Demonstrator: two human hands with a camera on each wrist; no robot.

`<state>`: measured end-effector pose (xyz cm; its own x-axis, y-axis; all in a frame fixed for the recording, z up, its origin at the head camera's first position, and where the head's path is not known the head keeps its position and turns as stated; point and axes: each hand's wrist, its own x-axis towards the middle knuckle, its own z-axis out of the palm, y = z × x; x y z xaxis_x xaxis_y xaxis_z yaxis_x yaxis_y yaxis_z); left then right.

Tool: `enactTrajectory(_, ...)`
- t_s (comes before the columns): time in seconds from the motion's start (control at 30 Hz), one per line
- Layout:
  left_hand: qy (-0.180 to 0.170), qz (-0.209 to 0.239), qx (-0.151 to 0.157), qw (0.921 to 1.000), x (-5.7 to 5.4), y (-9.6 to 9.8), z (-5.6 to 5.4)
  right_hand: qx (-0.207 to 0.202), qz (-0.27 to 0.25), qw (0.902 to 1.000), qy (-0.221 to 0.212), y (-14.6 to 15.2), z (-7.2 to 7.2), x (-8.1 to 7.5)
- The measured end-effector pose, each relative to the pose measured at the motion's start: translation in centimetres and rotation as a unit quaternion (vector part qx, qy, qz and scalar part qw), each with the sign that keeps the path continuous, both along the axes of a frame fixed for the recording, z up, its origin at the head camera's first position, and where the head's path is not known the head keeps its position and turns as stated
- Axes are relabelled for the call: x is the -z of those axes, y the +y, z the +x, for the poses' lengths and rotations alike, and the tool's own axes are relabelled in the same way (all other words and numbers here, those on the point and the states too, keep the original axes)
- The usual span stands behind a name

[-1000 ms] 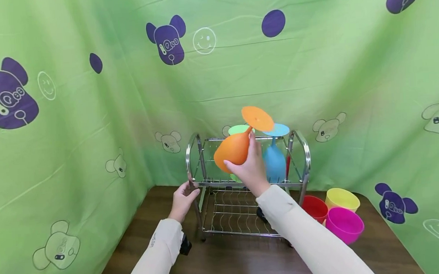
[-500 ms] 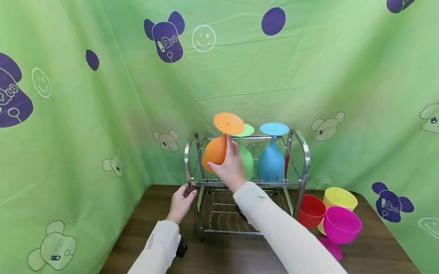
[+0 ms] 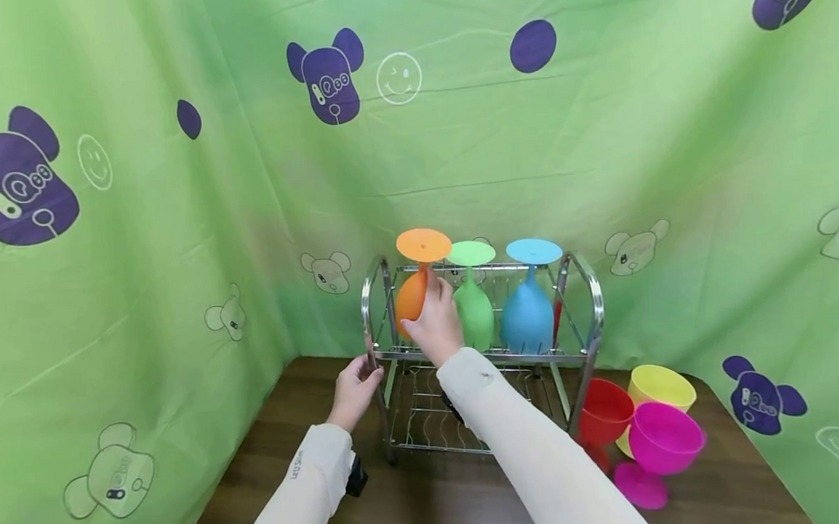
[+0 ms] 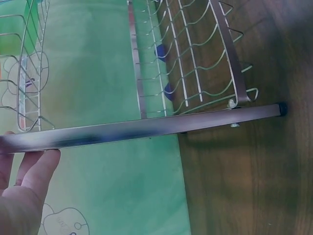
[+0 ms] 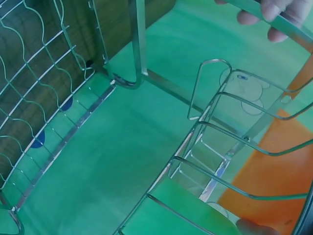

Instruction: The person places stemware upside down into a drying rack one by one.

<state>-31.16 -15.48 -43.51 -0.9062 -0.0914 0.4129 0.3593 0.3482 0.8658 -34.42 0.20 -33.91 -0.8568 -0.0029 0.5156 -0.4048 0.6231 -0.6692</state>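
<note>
Orange goblet (image 3: 410,300) held upside down at the upper tier of a dish rack (image 3: 522,358)

The right hand (image 3: 436,320) pinches the orange goblet, thumb against its egg-shaped bowl and fingers up by the narrow stem; the flat, round foot faces upward. Whether the rim rests on the wires cannot be told. The left hand (image 3: 355,387) pinches the rack's left front post (image 4: 122,131), a smooth, flat-faced metal bar.

The dish rack is shiny metal, with arched, tubular ends, thin wire loops above and a lower shelf (image 3: 434,429) of wavy wires. A green goblet (image 3: 474,314) and a blue goblet (image 3: 527,316), both smooth and matte, stand inverted in the upper tier, the green one just beside the orange. In the right wrist view, wire loops cross in front of the orange surface.

The right hand hides part of the orange bowl, and the right sleeve (image 3: 518,437), pale and plain, covers part of the lower shelf. Right of the rack, a red goblet (image 3: 604,410), a yellow goblet (image 3: 664,386) and a magenta goblet (image 3: 666,443) stand upright, close together, on the dark wood-grain table (image 3: 416,504). Creased green fabric (image 3: 457,151) printed with cartoon heads hangs behind.
</note>
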Motion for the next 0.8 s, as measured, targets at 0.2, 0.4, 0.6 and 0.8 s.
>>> enactTrajectory(0.2,-0.008,0.005,0.016,0.9998,-0.1,-0.2,0.4,-0.006,0.056,0.998,-0.029,-0.4,-0.3,-0.1)
enactTrajectory(0.4,-0.006,0.019,0.048,0.9987,-2.0,0.7,1.5,-0.013,0.123,0.9923,-0.015,-0.1,-0.2,-0.5)
enactTrajectory(0.6,-0.014,0.011,0.053,0.9984,-1.2,0.8,0.8,0.004,0.124,0.9917,-0.034,0.1,-0.2,-0.3)
enactTrajectory(0.8,-0.012,0.008,0.053,0.9985,0.1,0.0,0.2,0.007,0.129,0.9905,-0.047,-0.3,-0.3,0.1)
